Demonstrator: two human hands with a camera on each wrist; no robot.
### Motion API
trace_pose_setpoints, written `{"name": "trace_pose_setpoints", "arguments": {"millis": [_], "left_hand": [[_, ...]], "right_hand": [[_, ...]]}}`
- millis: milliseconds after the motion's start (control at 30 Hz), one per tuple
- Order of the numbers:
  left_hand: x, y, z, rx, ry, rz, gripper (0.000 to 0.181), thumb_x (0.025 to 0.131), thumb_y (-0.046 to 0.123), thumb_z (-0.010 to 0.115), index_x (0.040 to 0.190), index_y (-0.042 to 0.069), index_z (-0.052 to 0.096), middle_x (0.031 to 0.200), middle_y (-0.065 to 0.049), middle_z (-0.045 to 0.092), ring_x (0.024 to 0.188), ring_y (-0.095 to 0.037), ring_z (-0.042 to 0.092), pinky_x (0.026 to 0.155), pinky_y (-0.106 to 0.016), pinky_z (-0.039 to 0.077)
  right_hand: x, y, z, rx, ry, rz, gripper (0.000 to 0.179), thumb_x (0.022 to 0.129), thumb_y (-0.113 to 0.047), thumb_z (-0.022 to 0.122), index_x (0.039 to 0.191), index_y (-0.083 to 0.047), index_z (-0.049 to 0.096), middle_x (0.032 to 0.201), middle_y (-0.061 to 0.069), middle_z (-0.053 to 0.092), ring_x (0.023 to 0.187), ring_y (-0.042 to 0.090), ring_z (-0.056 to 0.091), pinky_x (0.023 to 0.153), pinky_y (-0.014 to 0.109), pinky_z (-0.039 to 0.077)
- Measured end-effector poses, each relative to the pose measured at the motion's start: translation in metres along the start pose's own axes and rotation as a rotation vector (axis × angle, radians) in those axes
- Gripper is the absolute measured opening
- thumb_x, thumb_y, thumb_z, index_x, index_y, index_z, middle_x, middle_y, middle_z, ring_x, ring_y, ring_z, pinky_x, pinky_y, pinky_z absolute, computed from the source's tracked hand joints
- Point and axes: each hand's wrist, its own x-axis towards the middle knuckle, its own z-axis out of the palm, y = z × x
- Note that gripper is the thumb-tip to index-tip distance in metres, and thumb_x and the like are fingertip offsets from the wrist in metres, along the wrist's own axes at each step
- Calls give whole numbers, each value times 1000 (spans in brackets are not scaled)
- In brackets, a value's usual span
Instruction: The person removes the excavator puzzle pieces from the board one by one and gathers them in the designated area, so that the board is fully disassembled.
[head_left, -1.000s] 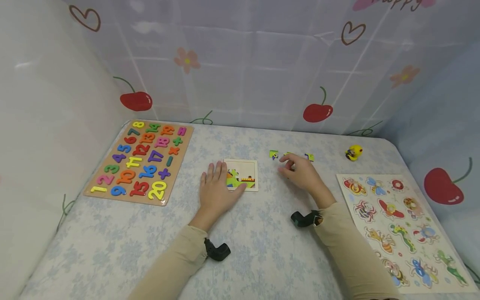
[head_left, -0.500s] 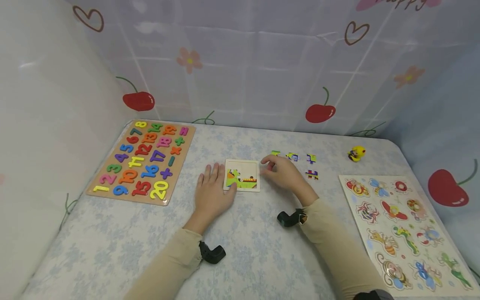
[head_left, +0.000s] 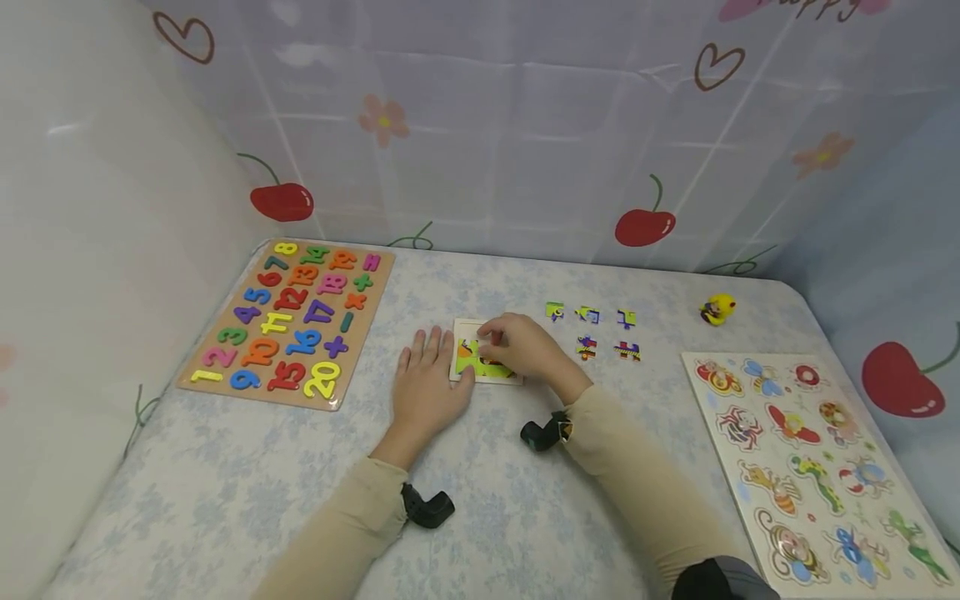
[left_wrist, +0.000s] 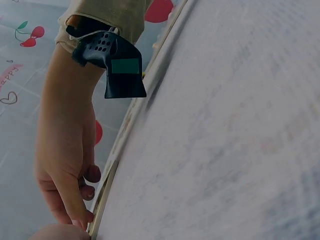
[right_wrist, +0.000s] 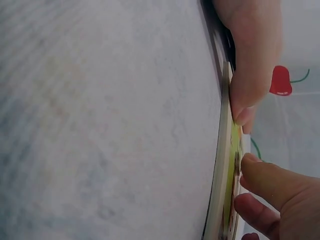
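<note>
A small square puzzle tray lies mid-table, partly filled with green and orange pieces. My left hand lies flat at its left edge, fingers extended and thumb at the lower corner. The right hand is over the tray's right half, thumb and index finger pinched together around a small puzzle piece that their tips mostly hide. In the right wrist view the fingertips are close to the tray's face. To the right lie several loose puzzle pieces, including a purple and yellow piece and a green piece.
A wooden number board lies at the left. At the right are an insect puzzle board and a small yellow toy near the back. A patterned curtain rises behind the table.
My right hand has moved left from the loose pieces to above the tray, uncovering the pieces it hid. The left hand shifted slightly left off the tray's face and stays at its edge.
</note>
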Motion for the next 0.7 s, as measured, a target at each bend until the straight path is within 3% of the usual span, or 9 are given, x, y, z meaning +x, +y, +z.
{"name": "trace_pose_setpoints", "arguments": {"millis": [167,333,700], "left_hand": [[0,0,0,1,2,3,74,98,58,38,158,16,27,166,-7,23,156,-28,11,125,-51,11],[0,0,-1,-3,9,5,74,98,57,39,157,15,30,165,-8,24,155,-29,12,125,-52,12],[1,0,0,2,-3,-1,74,98,57,40,158,15,28,165,-7,23,156,-29,11,125,-52,11]], "right_hand": [[4,-6,6,8,9,3,20,92,-27,72,107,-13,72,88,1,62,75,16,54,68,28,46],[7,-8,10,35,21,-5,16,92,-24,72,99,-13,64,86,2,61,77,16,53,70,28,45],[2,-5,8,165,34,-14,16,92,-24,72,96,-17,58,90,0,65,67,14,57,61,27,48]]}}
